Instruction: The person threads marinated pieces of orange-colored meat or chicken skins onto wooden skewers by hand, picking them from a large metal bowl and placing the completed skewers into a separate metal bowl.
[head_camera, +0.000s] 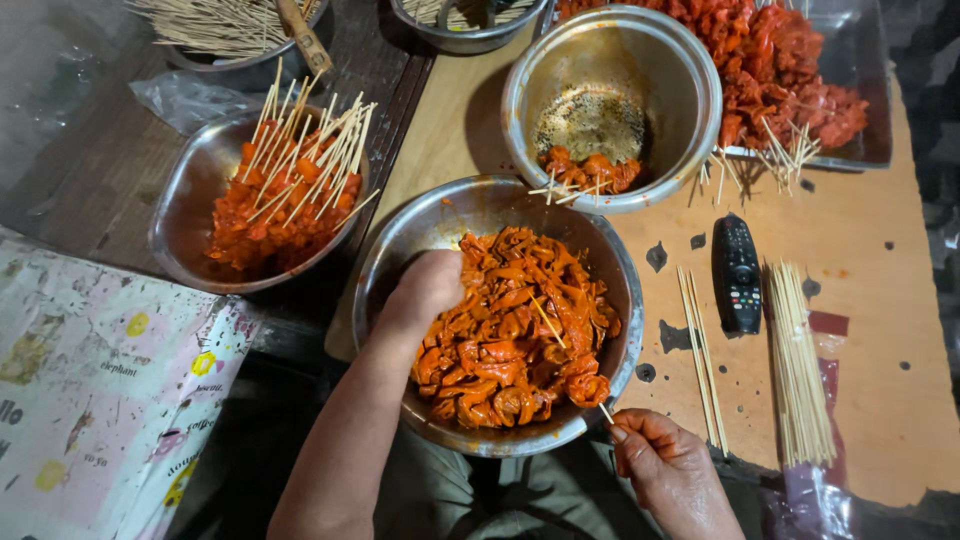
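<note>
Two hands work marinated meat onto a skewer over a steel bowl.

The left hand (428, 288) reaches into the near steel bowl (400, 240), its fingers buried in the orange-red marinated meat (520, 330) so that its grip cannot be told. The right hand (660, 462) is pinched on the end of a thin wooden skewer (575, 368) that runs up through the meat, by the bowl's near rim. To the left, a second bowl (185, 215) holds finished skewers (290, 185) standing on end. Behind, a third bowl (650, 60) holds a few more. On the wooden table (880, 330) to the right lie a black remote control (737, 275) and a bundle of bare sticks (797, 365).
</note>
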